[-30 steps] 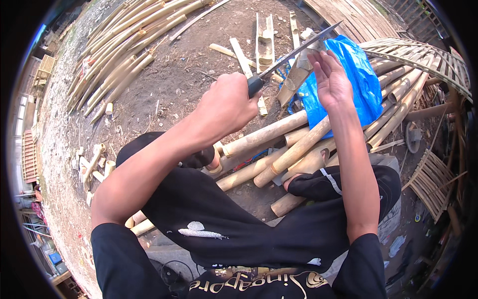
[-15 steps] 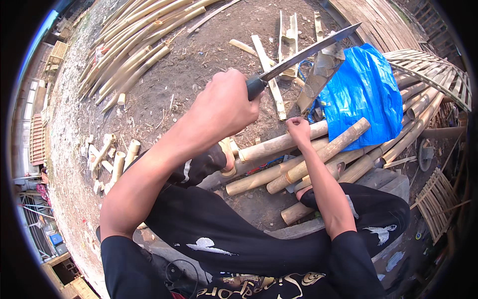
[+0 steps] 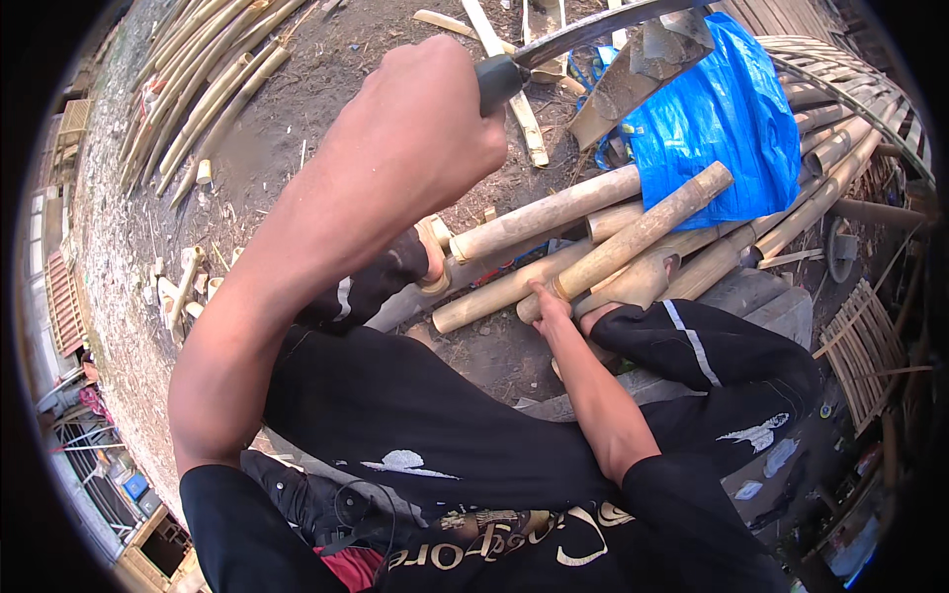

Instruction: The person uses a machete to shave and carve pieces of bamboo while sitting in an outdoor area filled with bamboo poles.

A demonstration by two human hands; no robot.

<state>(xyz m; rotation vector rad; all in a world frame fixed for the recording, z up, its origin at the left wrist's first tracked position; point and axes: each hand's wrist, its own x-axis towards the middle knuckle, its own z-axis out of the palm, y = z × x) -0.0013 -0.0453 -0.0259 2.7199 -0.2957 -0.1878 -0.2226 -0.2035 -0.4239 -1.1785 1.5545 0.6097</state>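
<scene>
My left hand is raised in front of me, closed round the dark green handle of a machete. Its long blade points up and to the right, with the tip past the top of the picture. Lower down, my right hand has its fingers round the near end of a bamboo pole. This pole slants up to the right across other bamboo poles, its far end over a blue tarp.
A split bamboo piece lies beside the tarp. Long bamboo poles are stacked at the far left, with short offcuts nearer. A woven bamboo frame lies at the right. My bare foot is by the poles.
My right hand has come down from above the poles to the near end of one. My left hand still holds the machete raised and appears larger; the whole view has shifted.
</scene>
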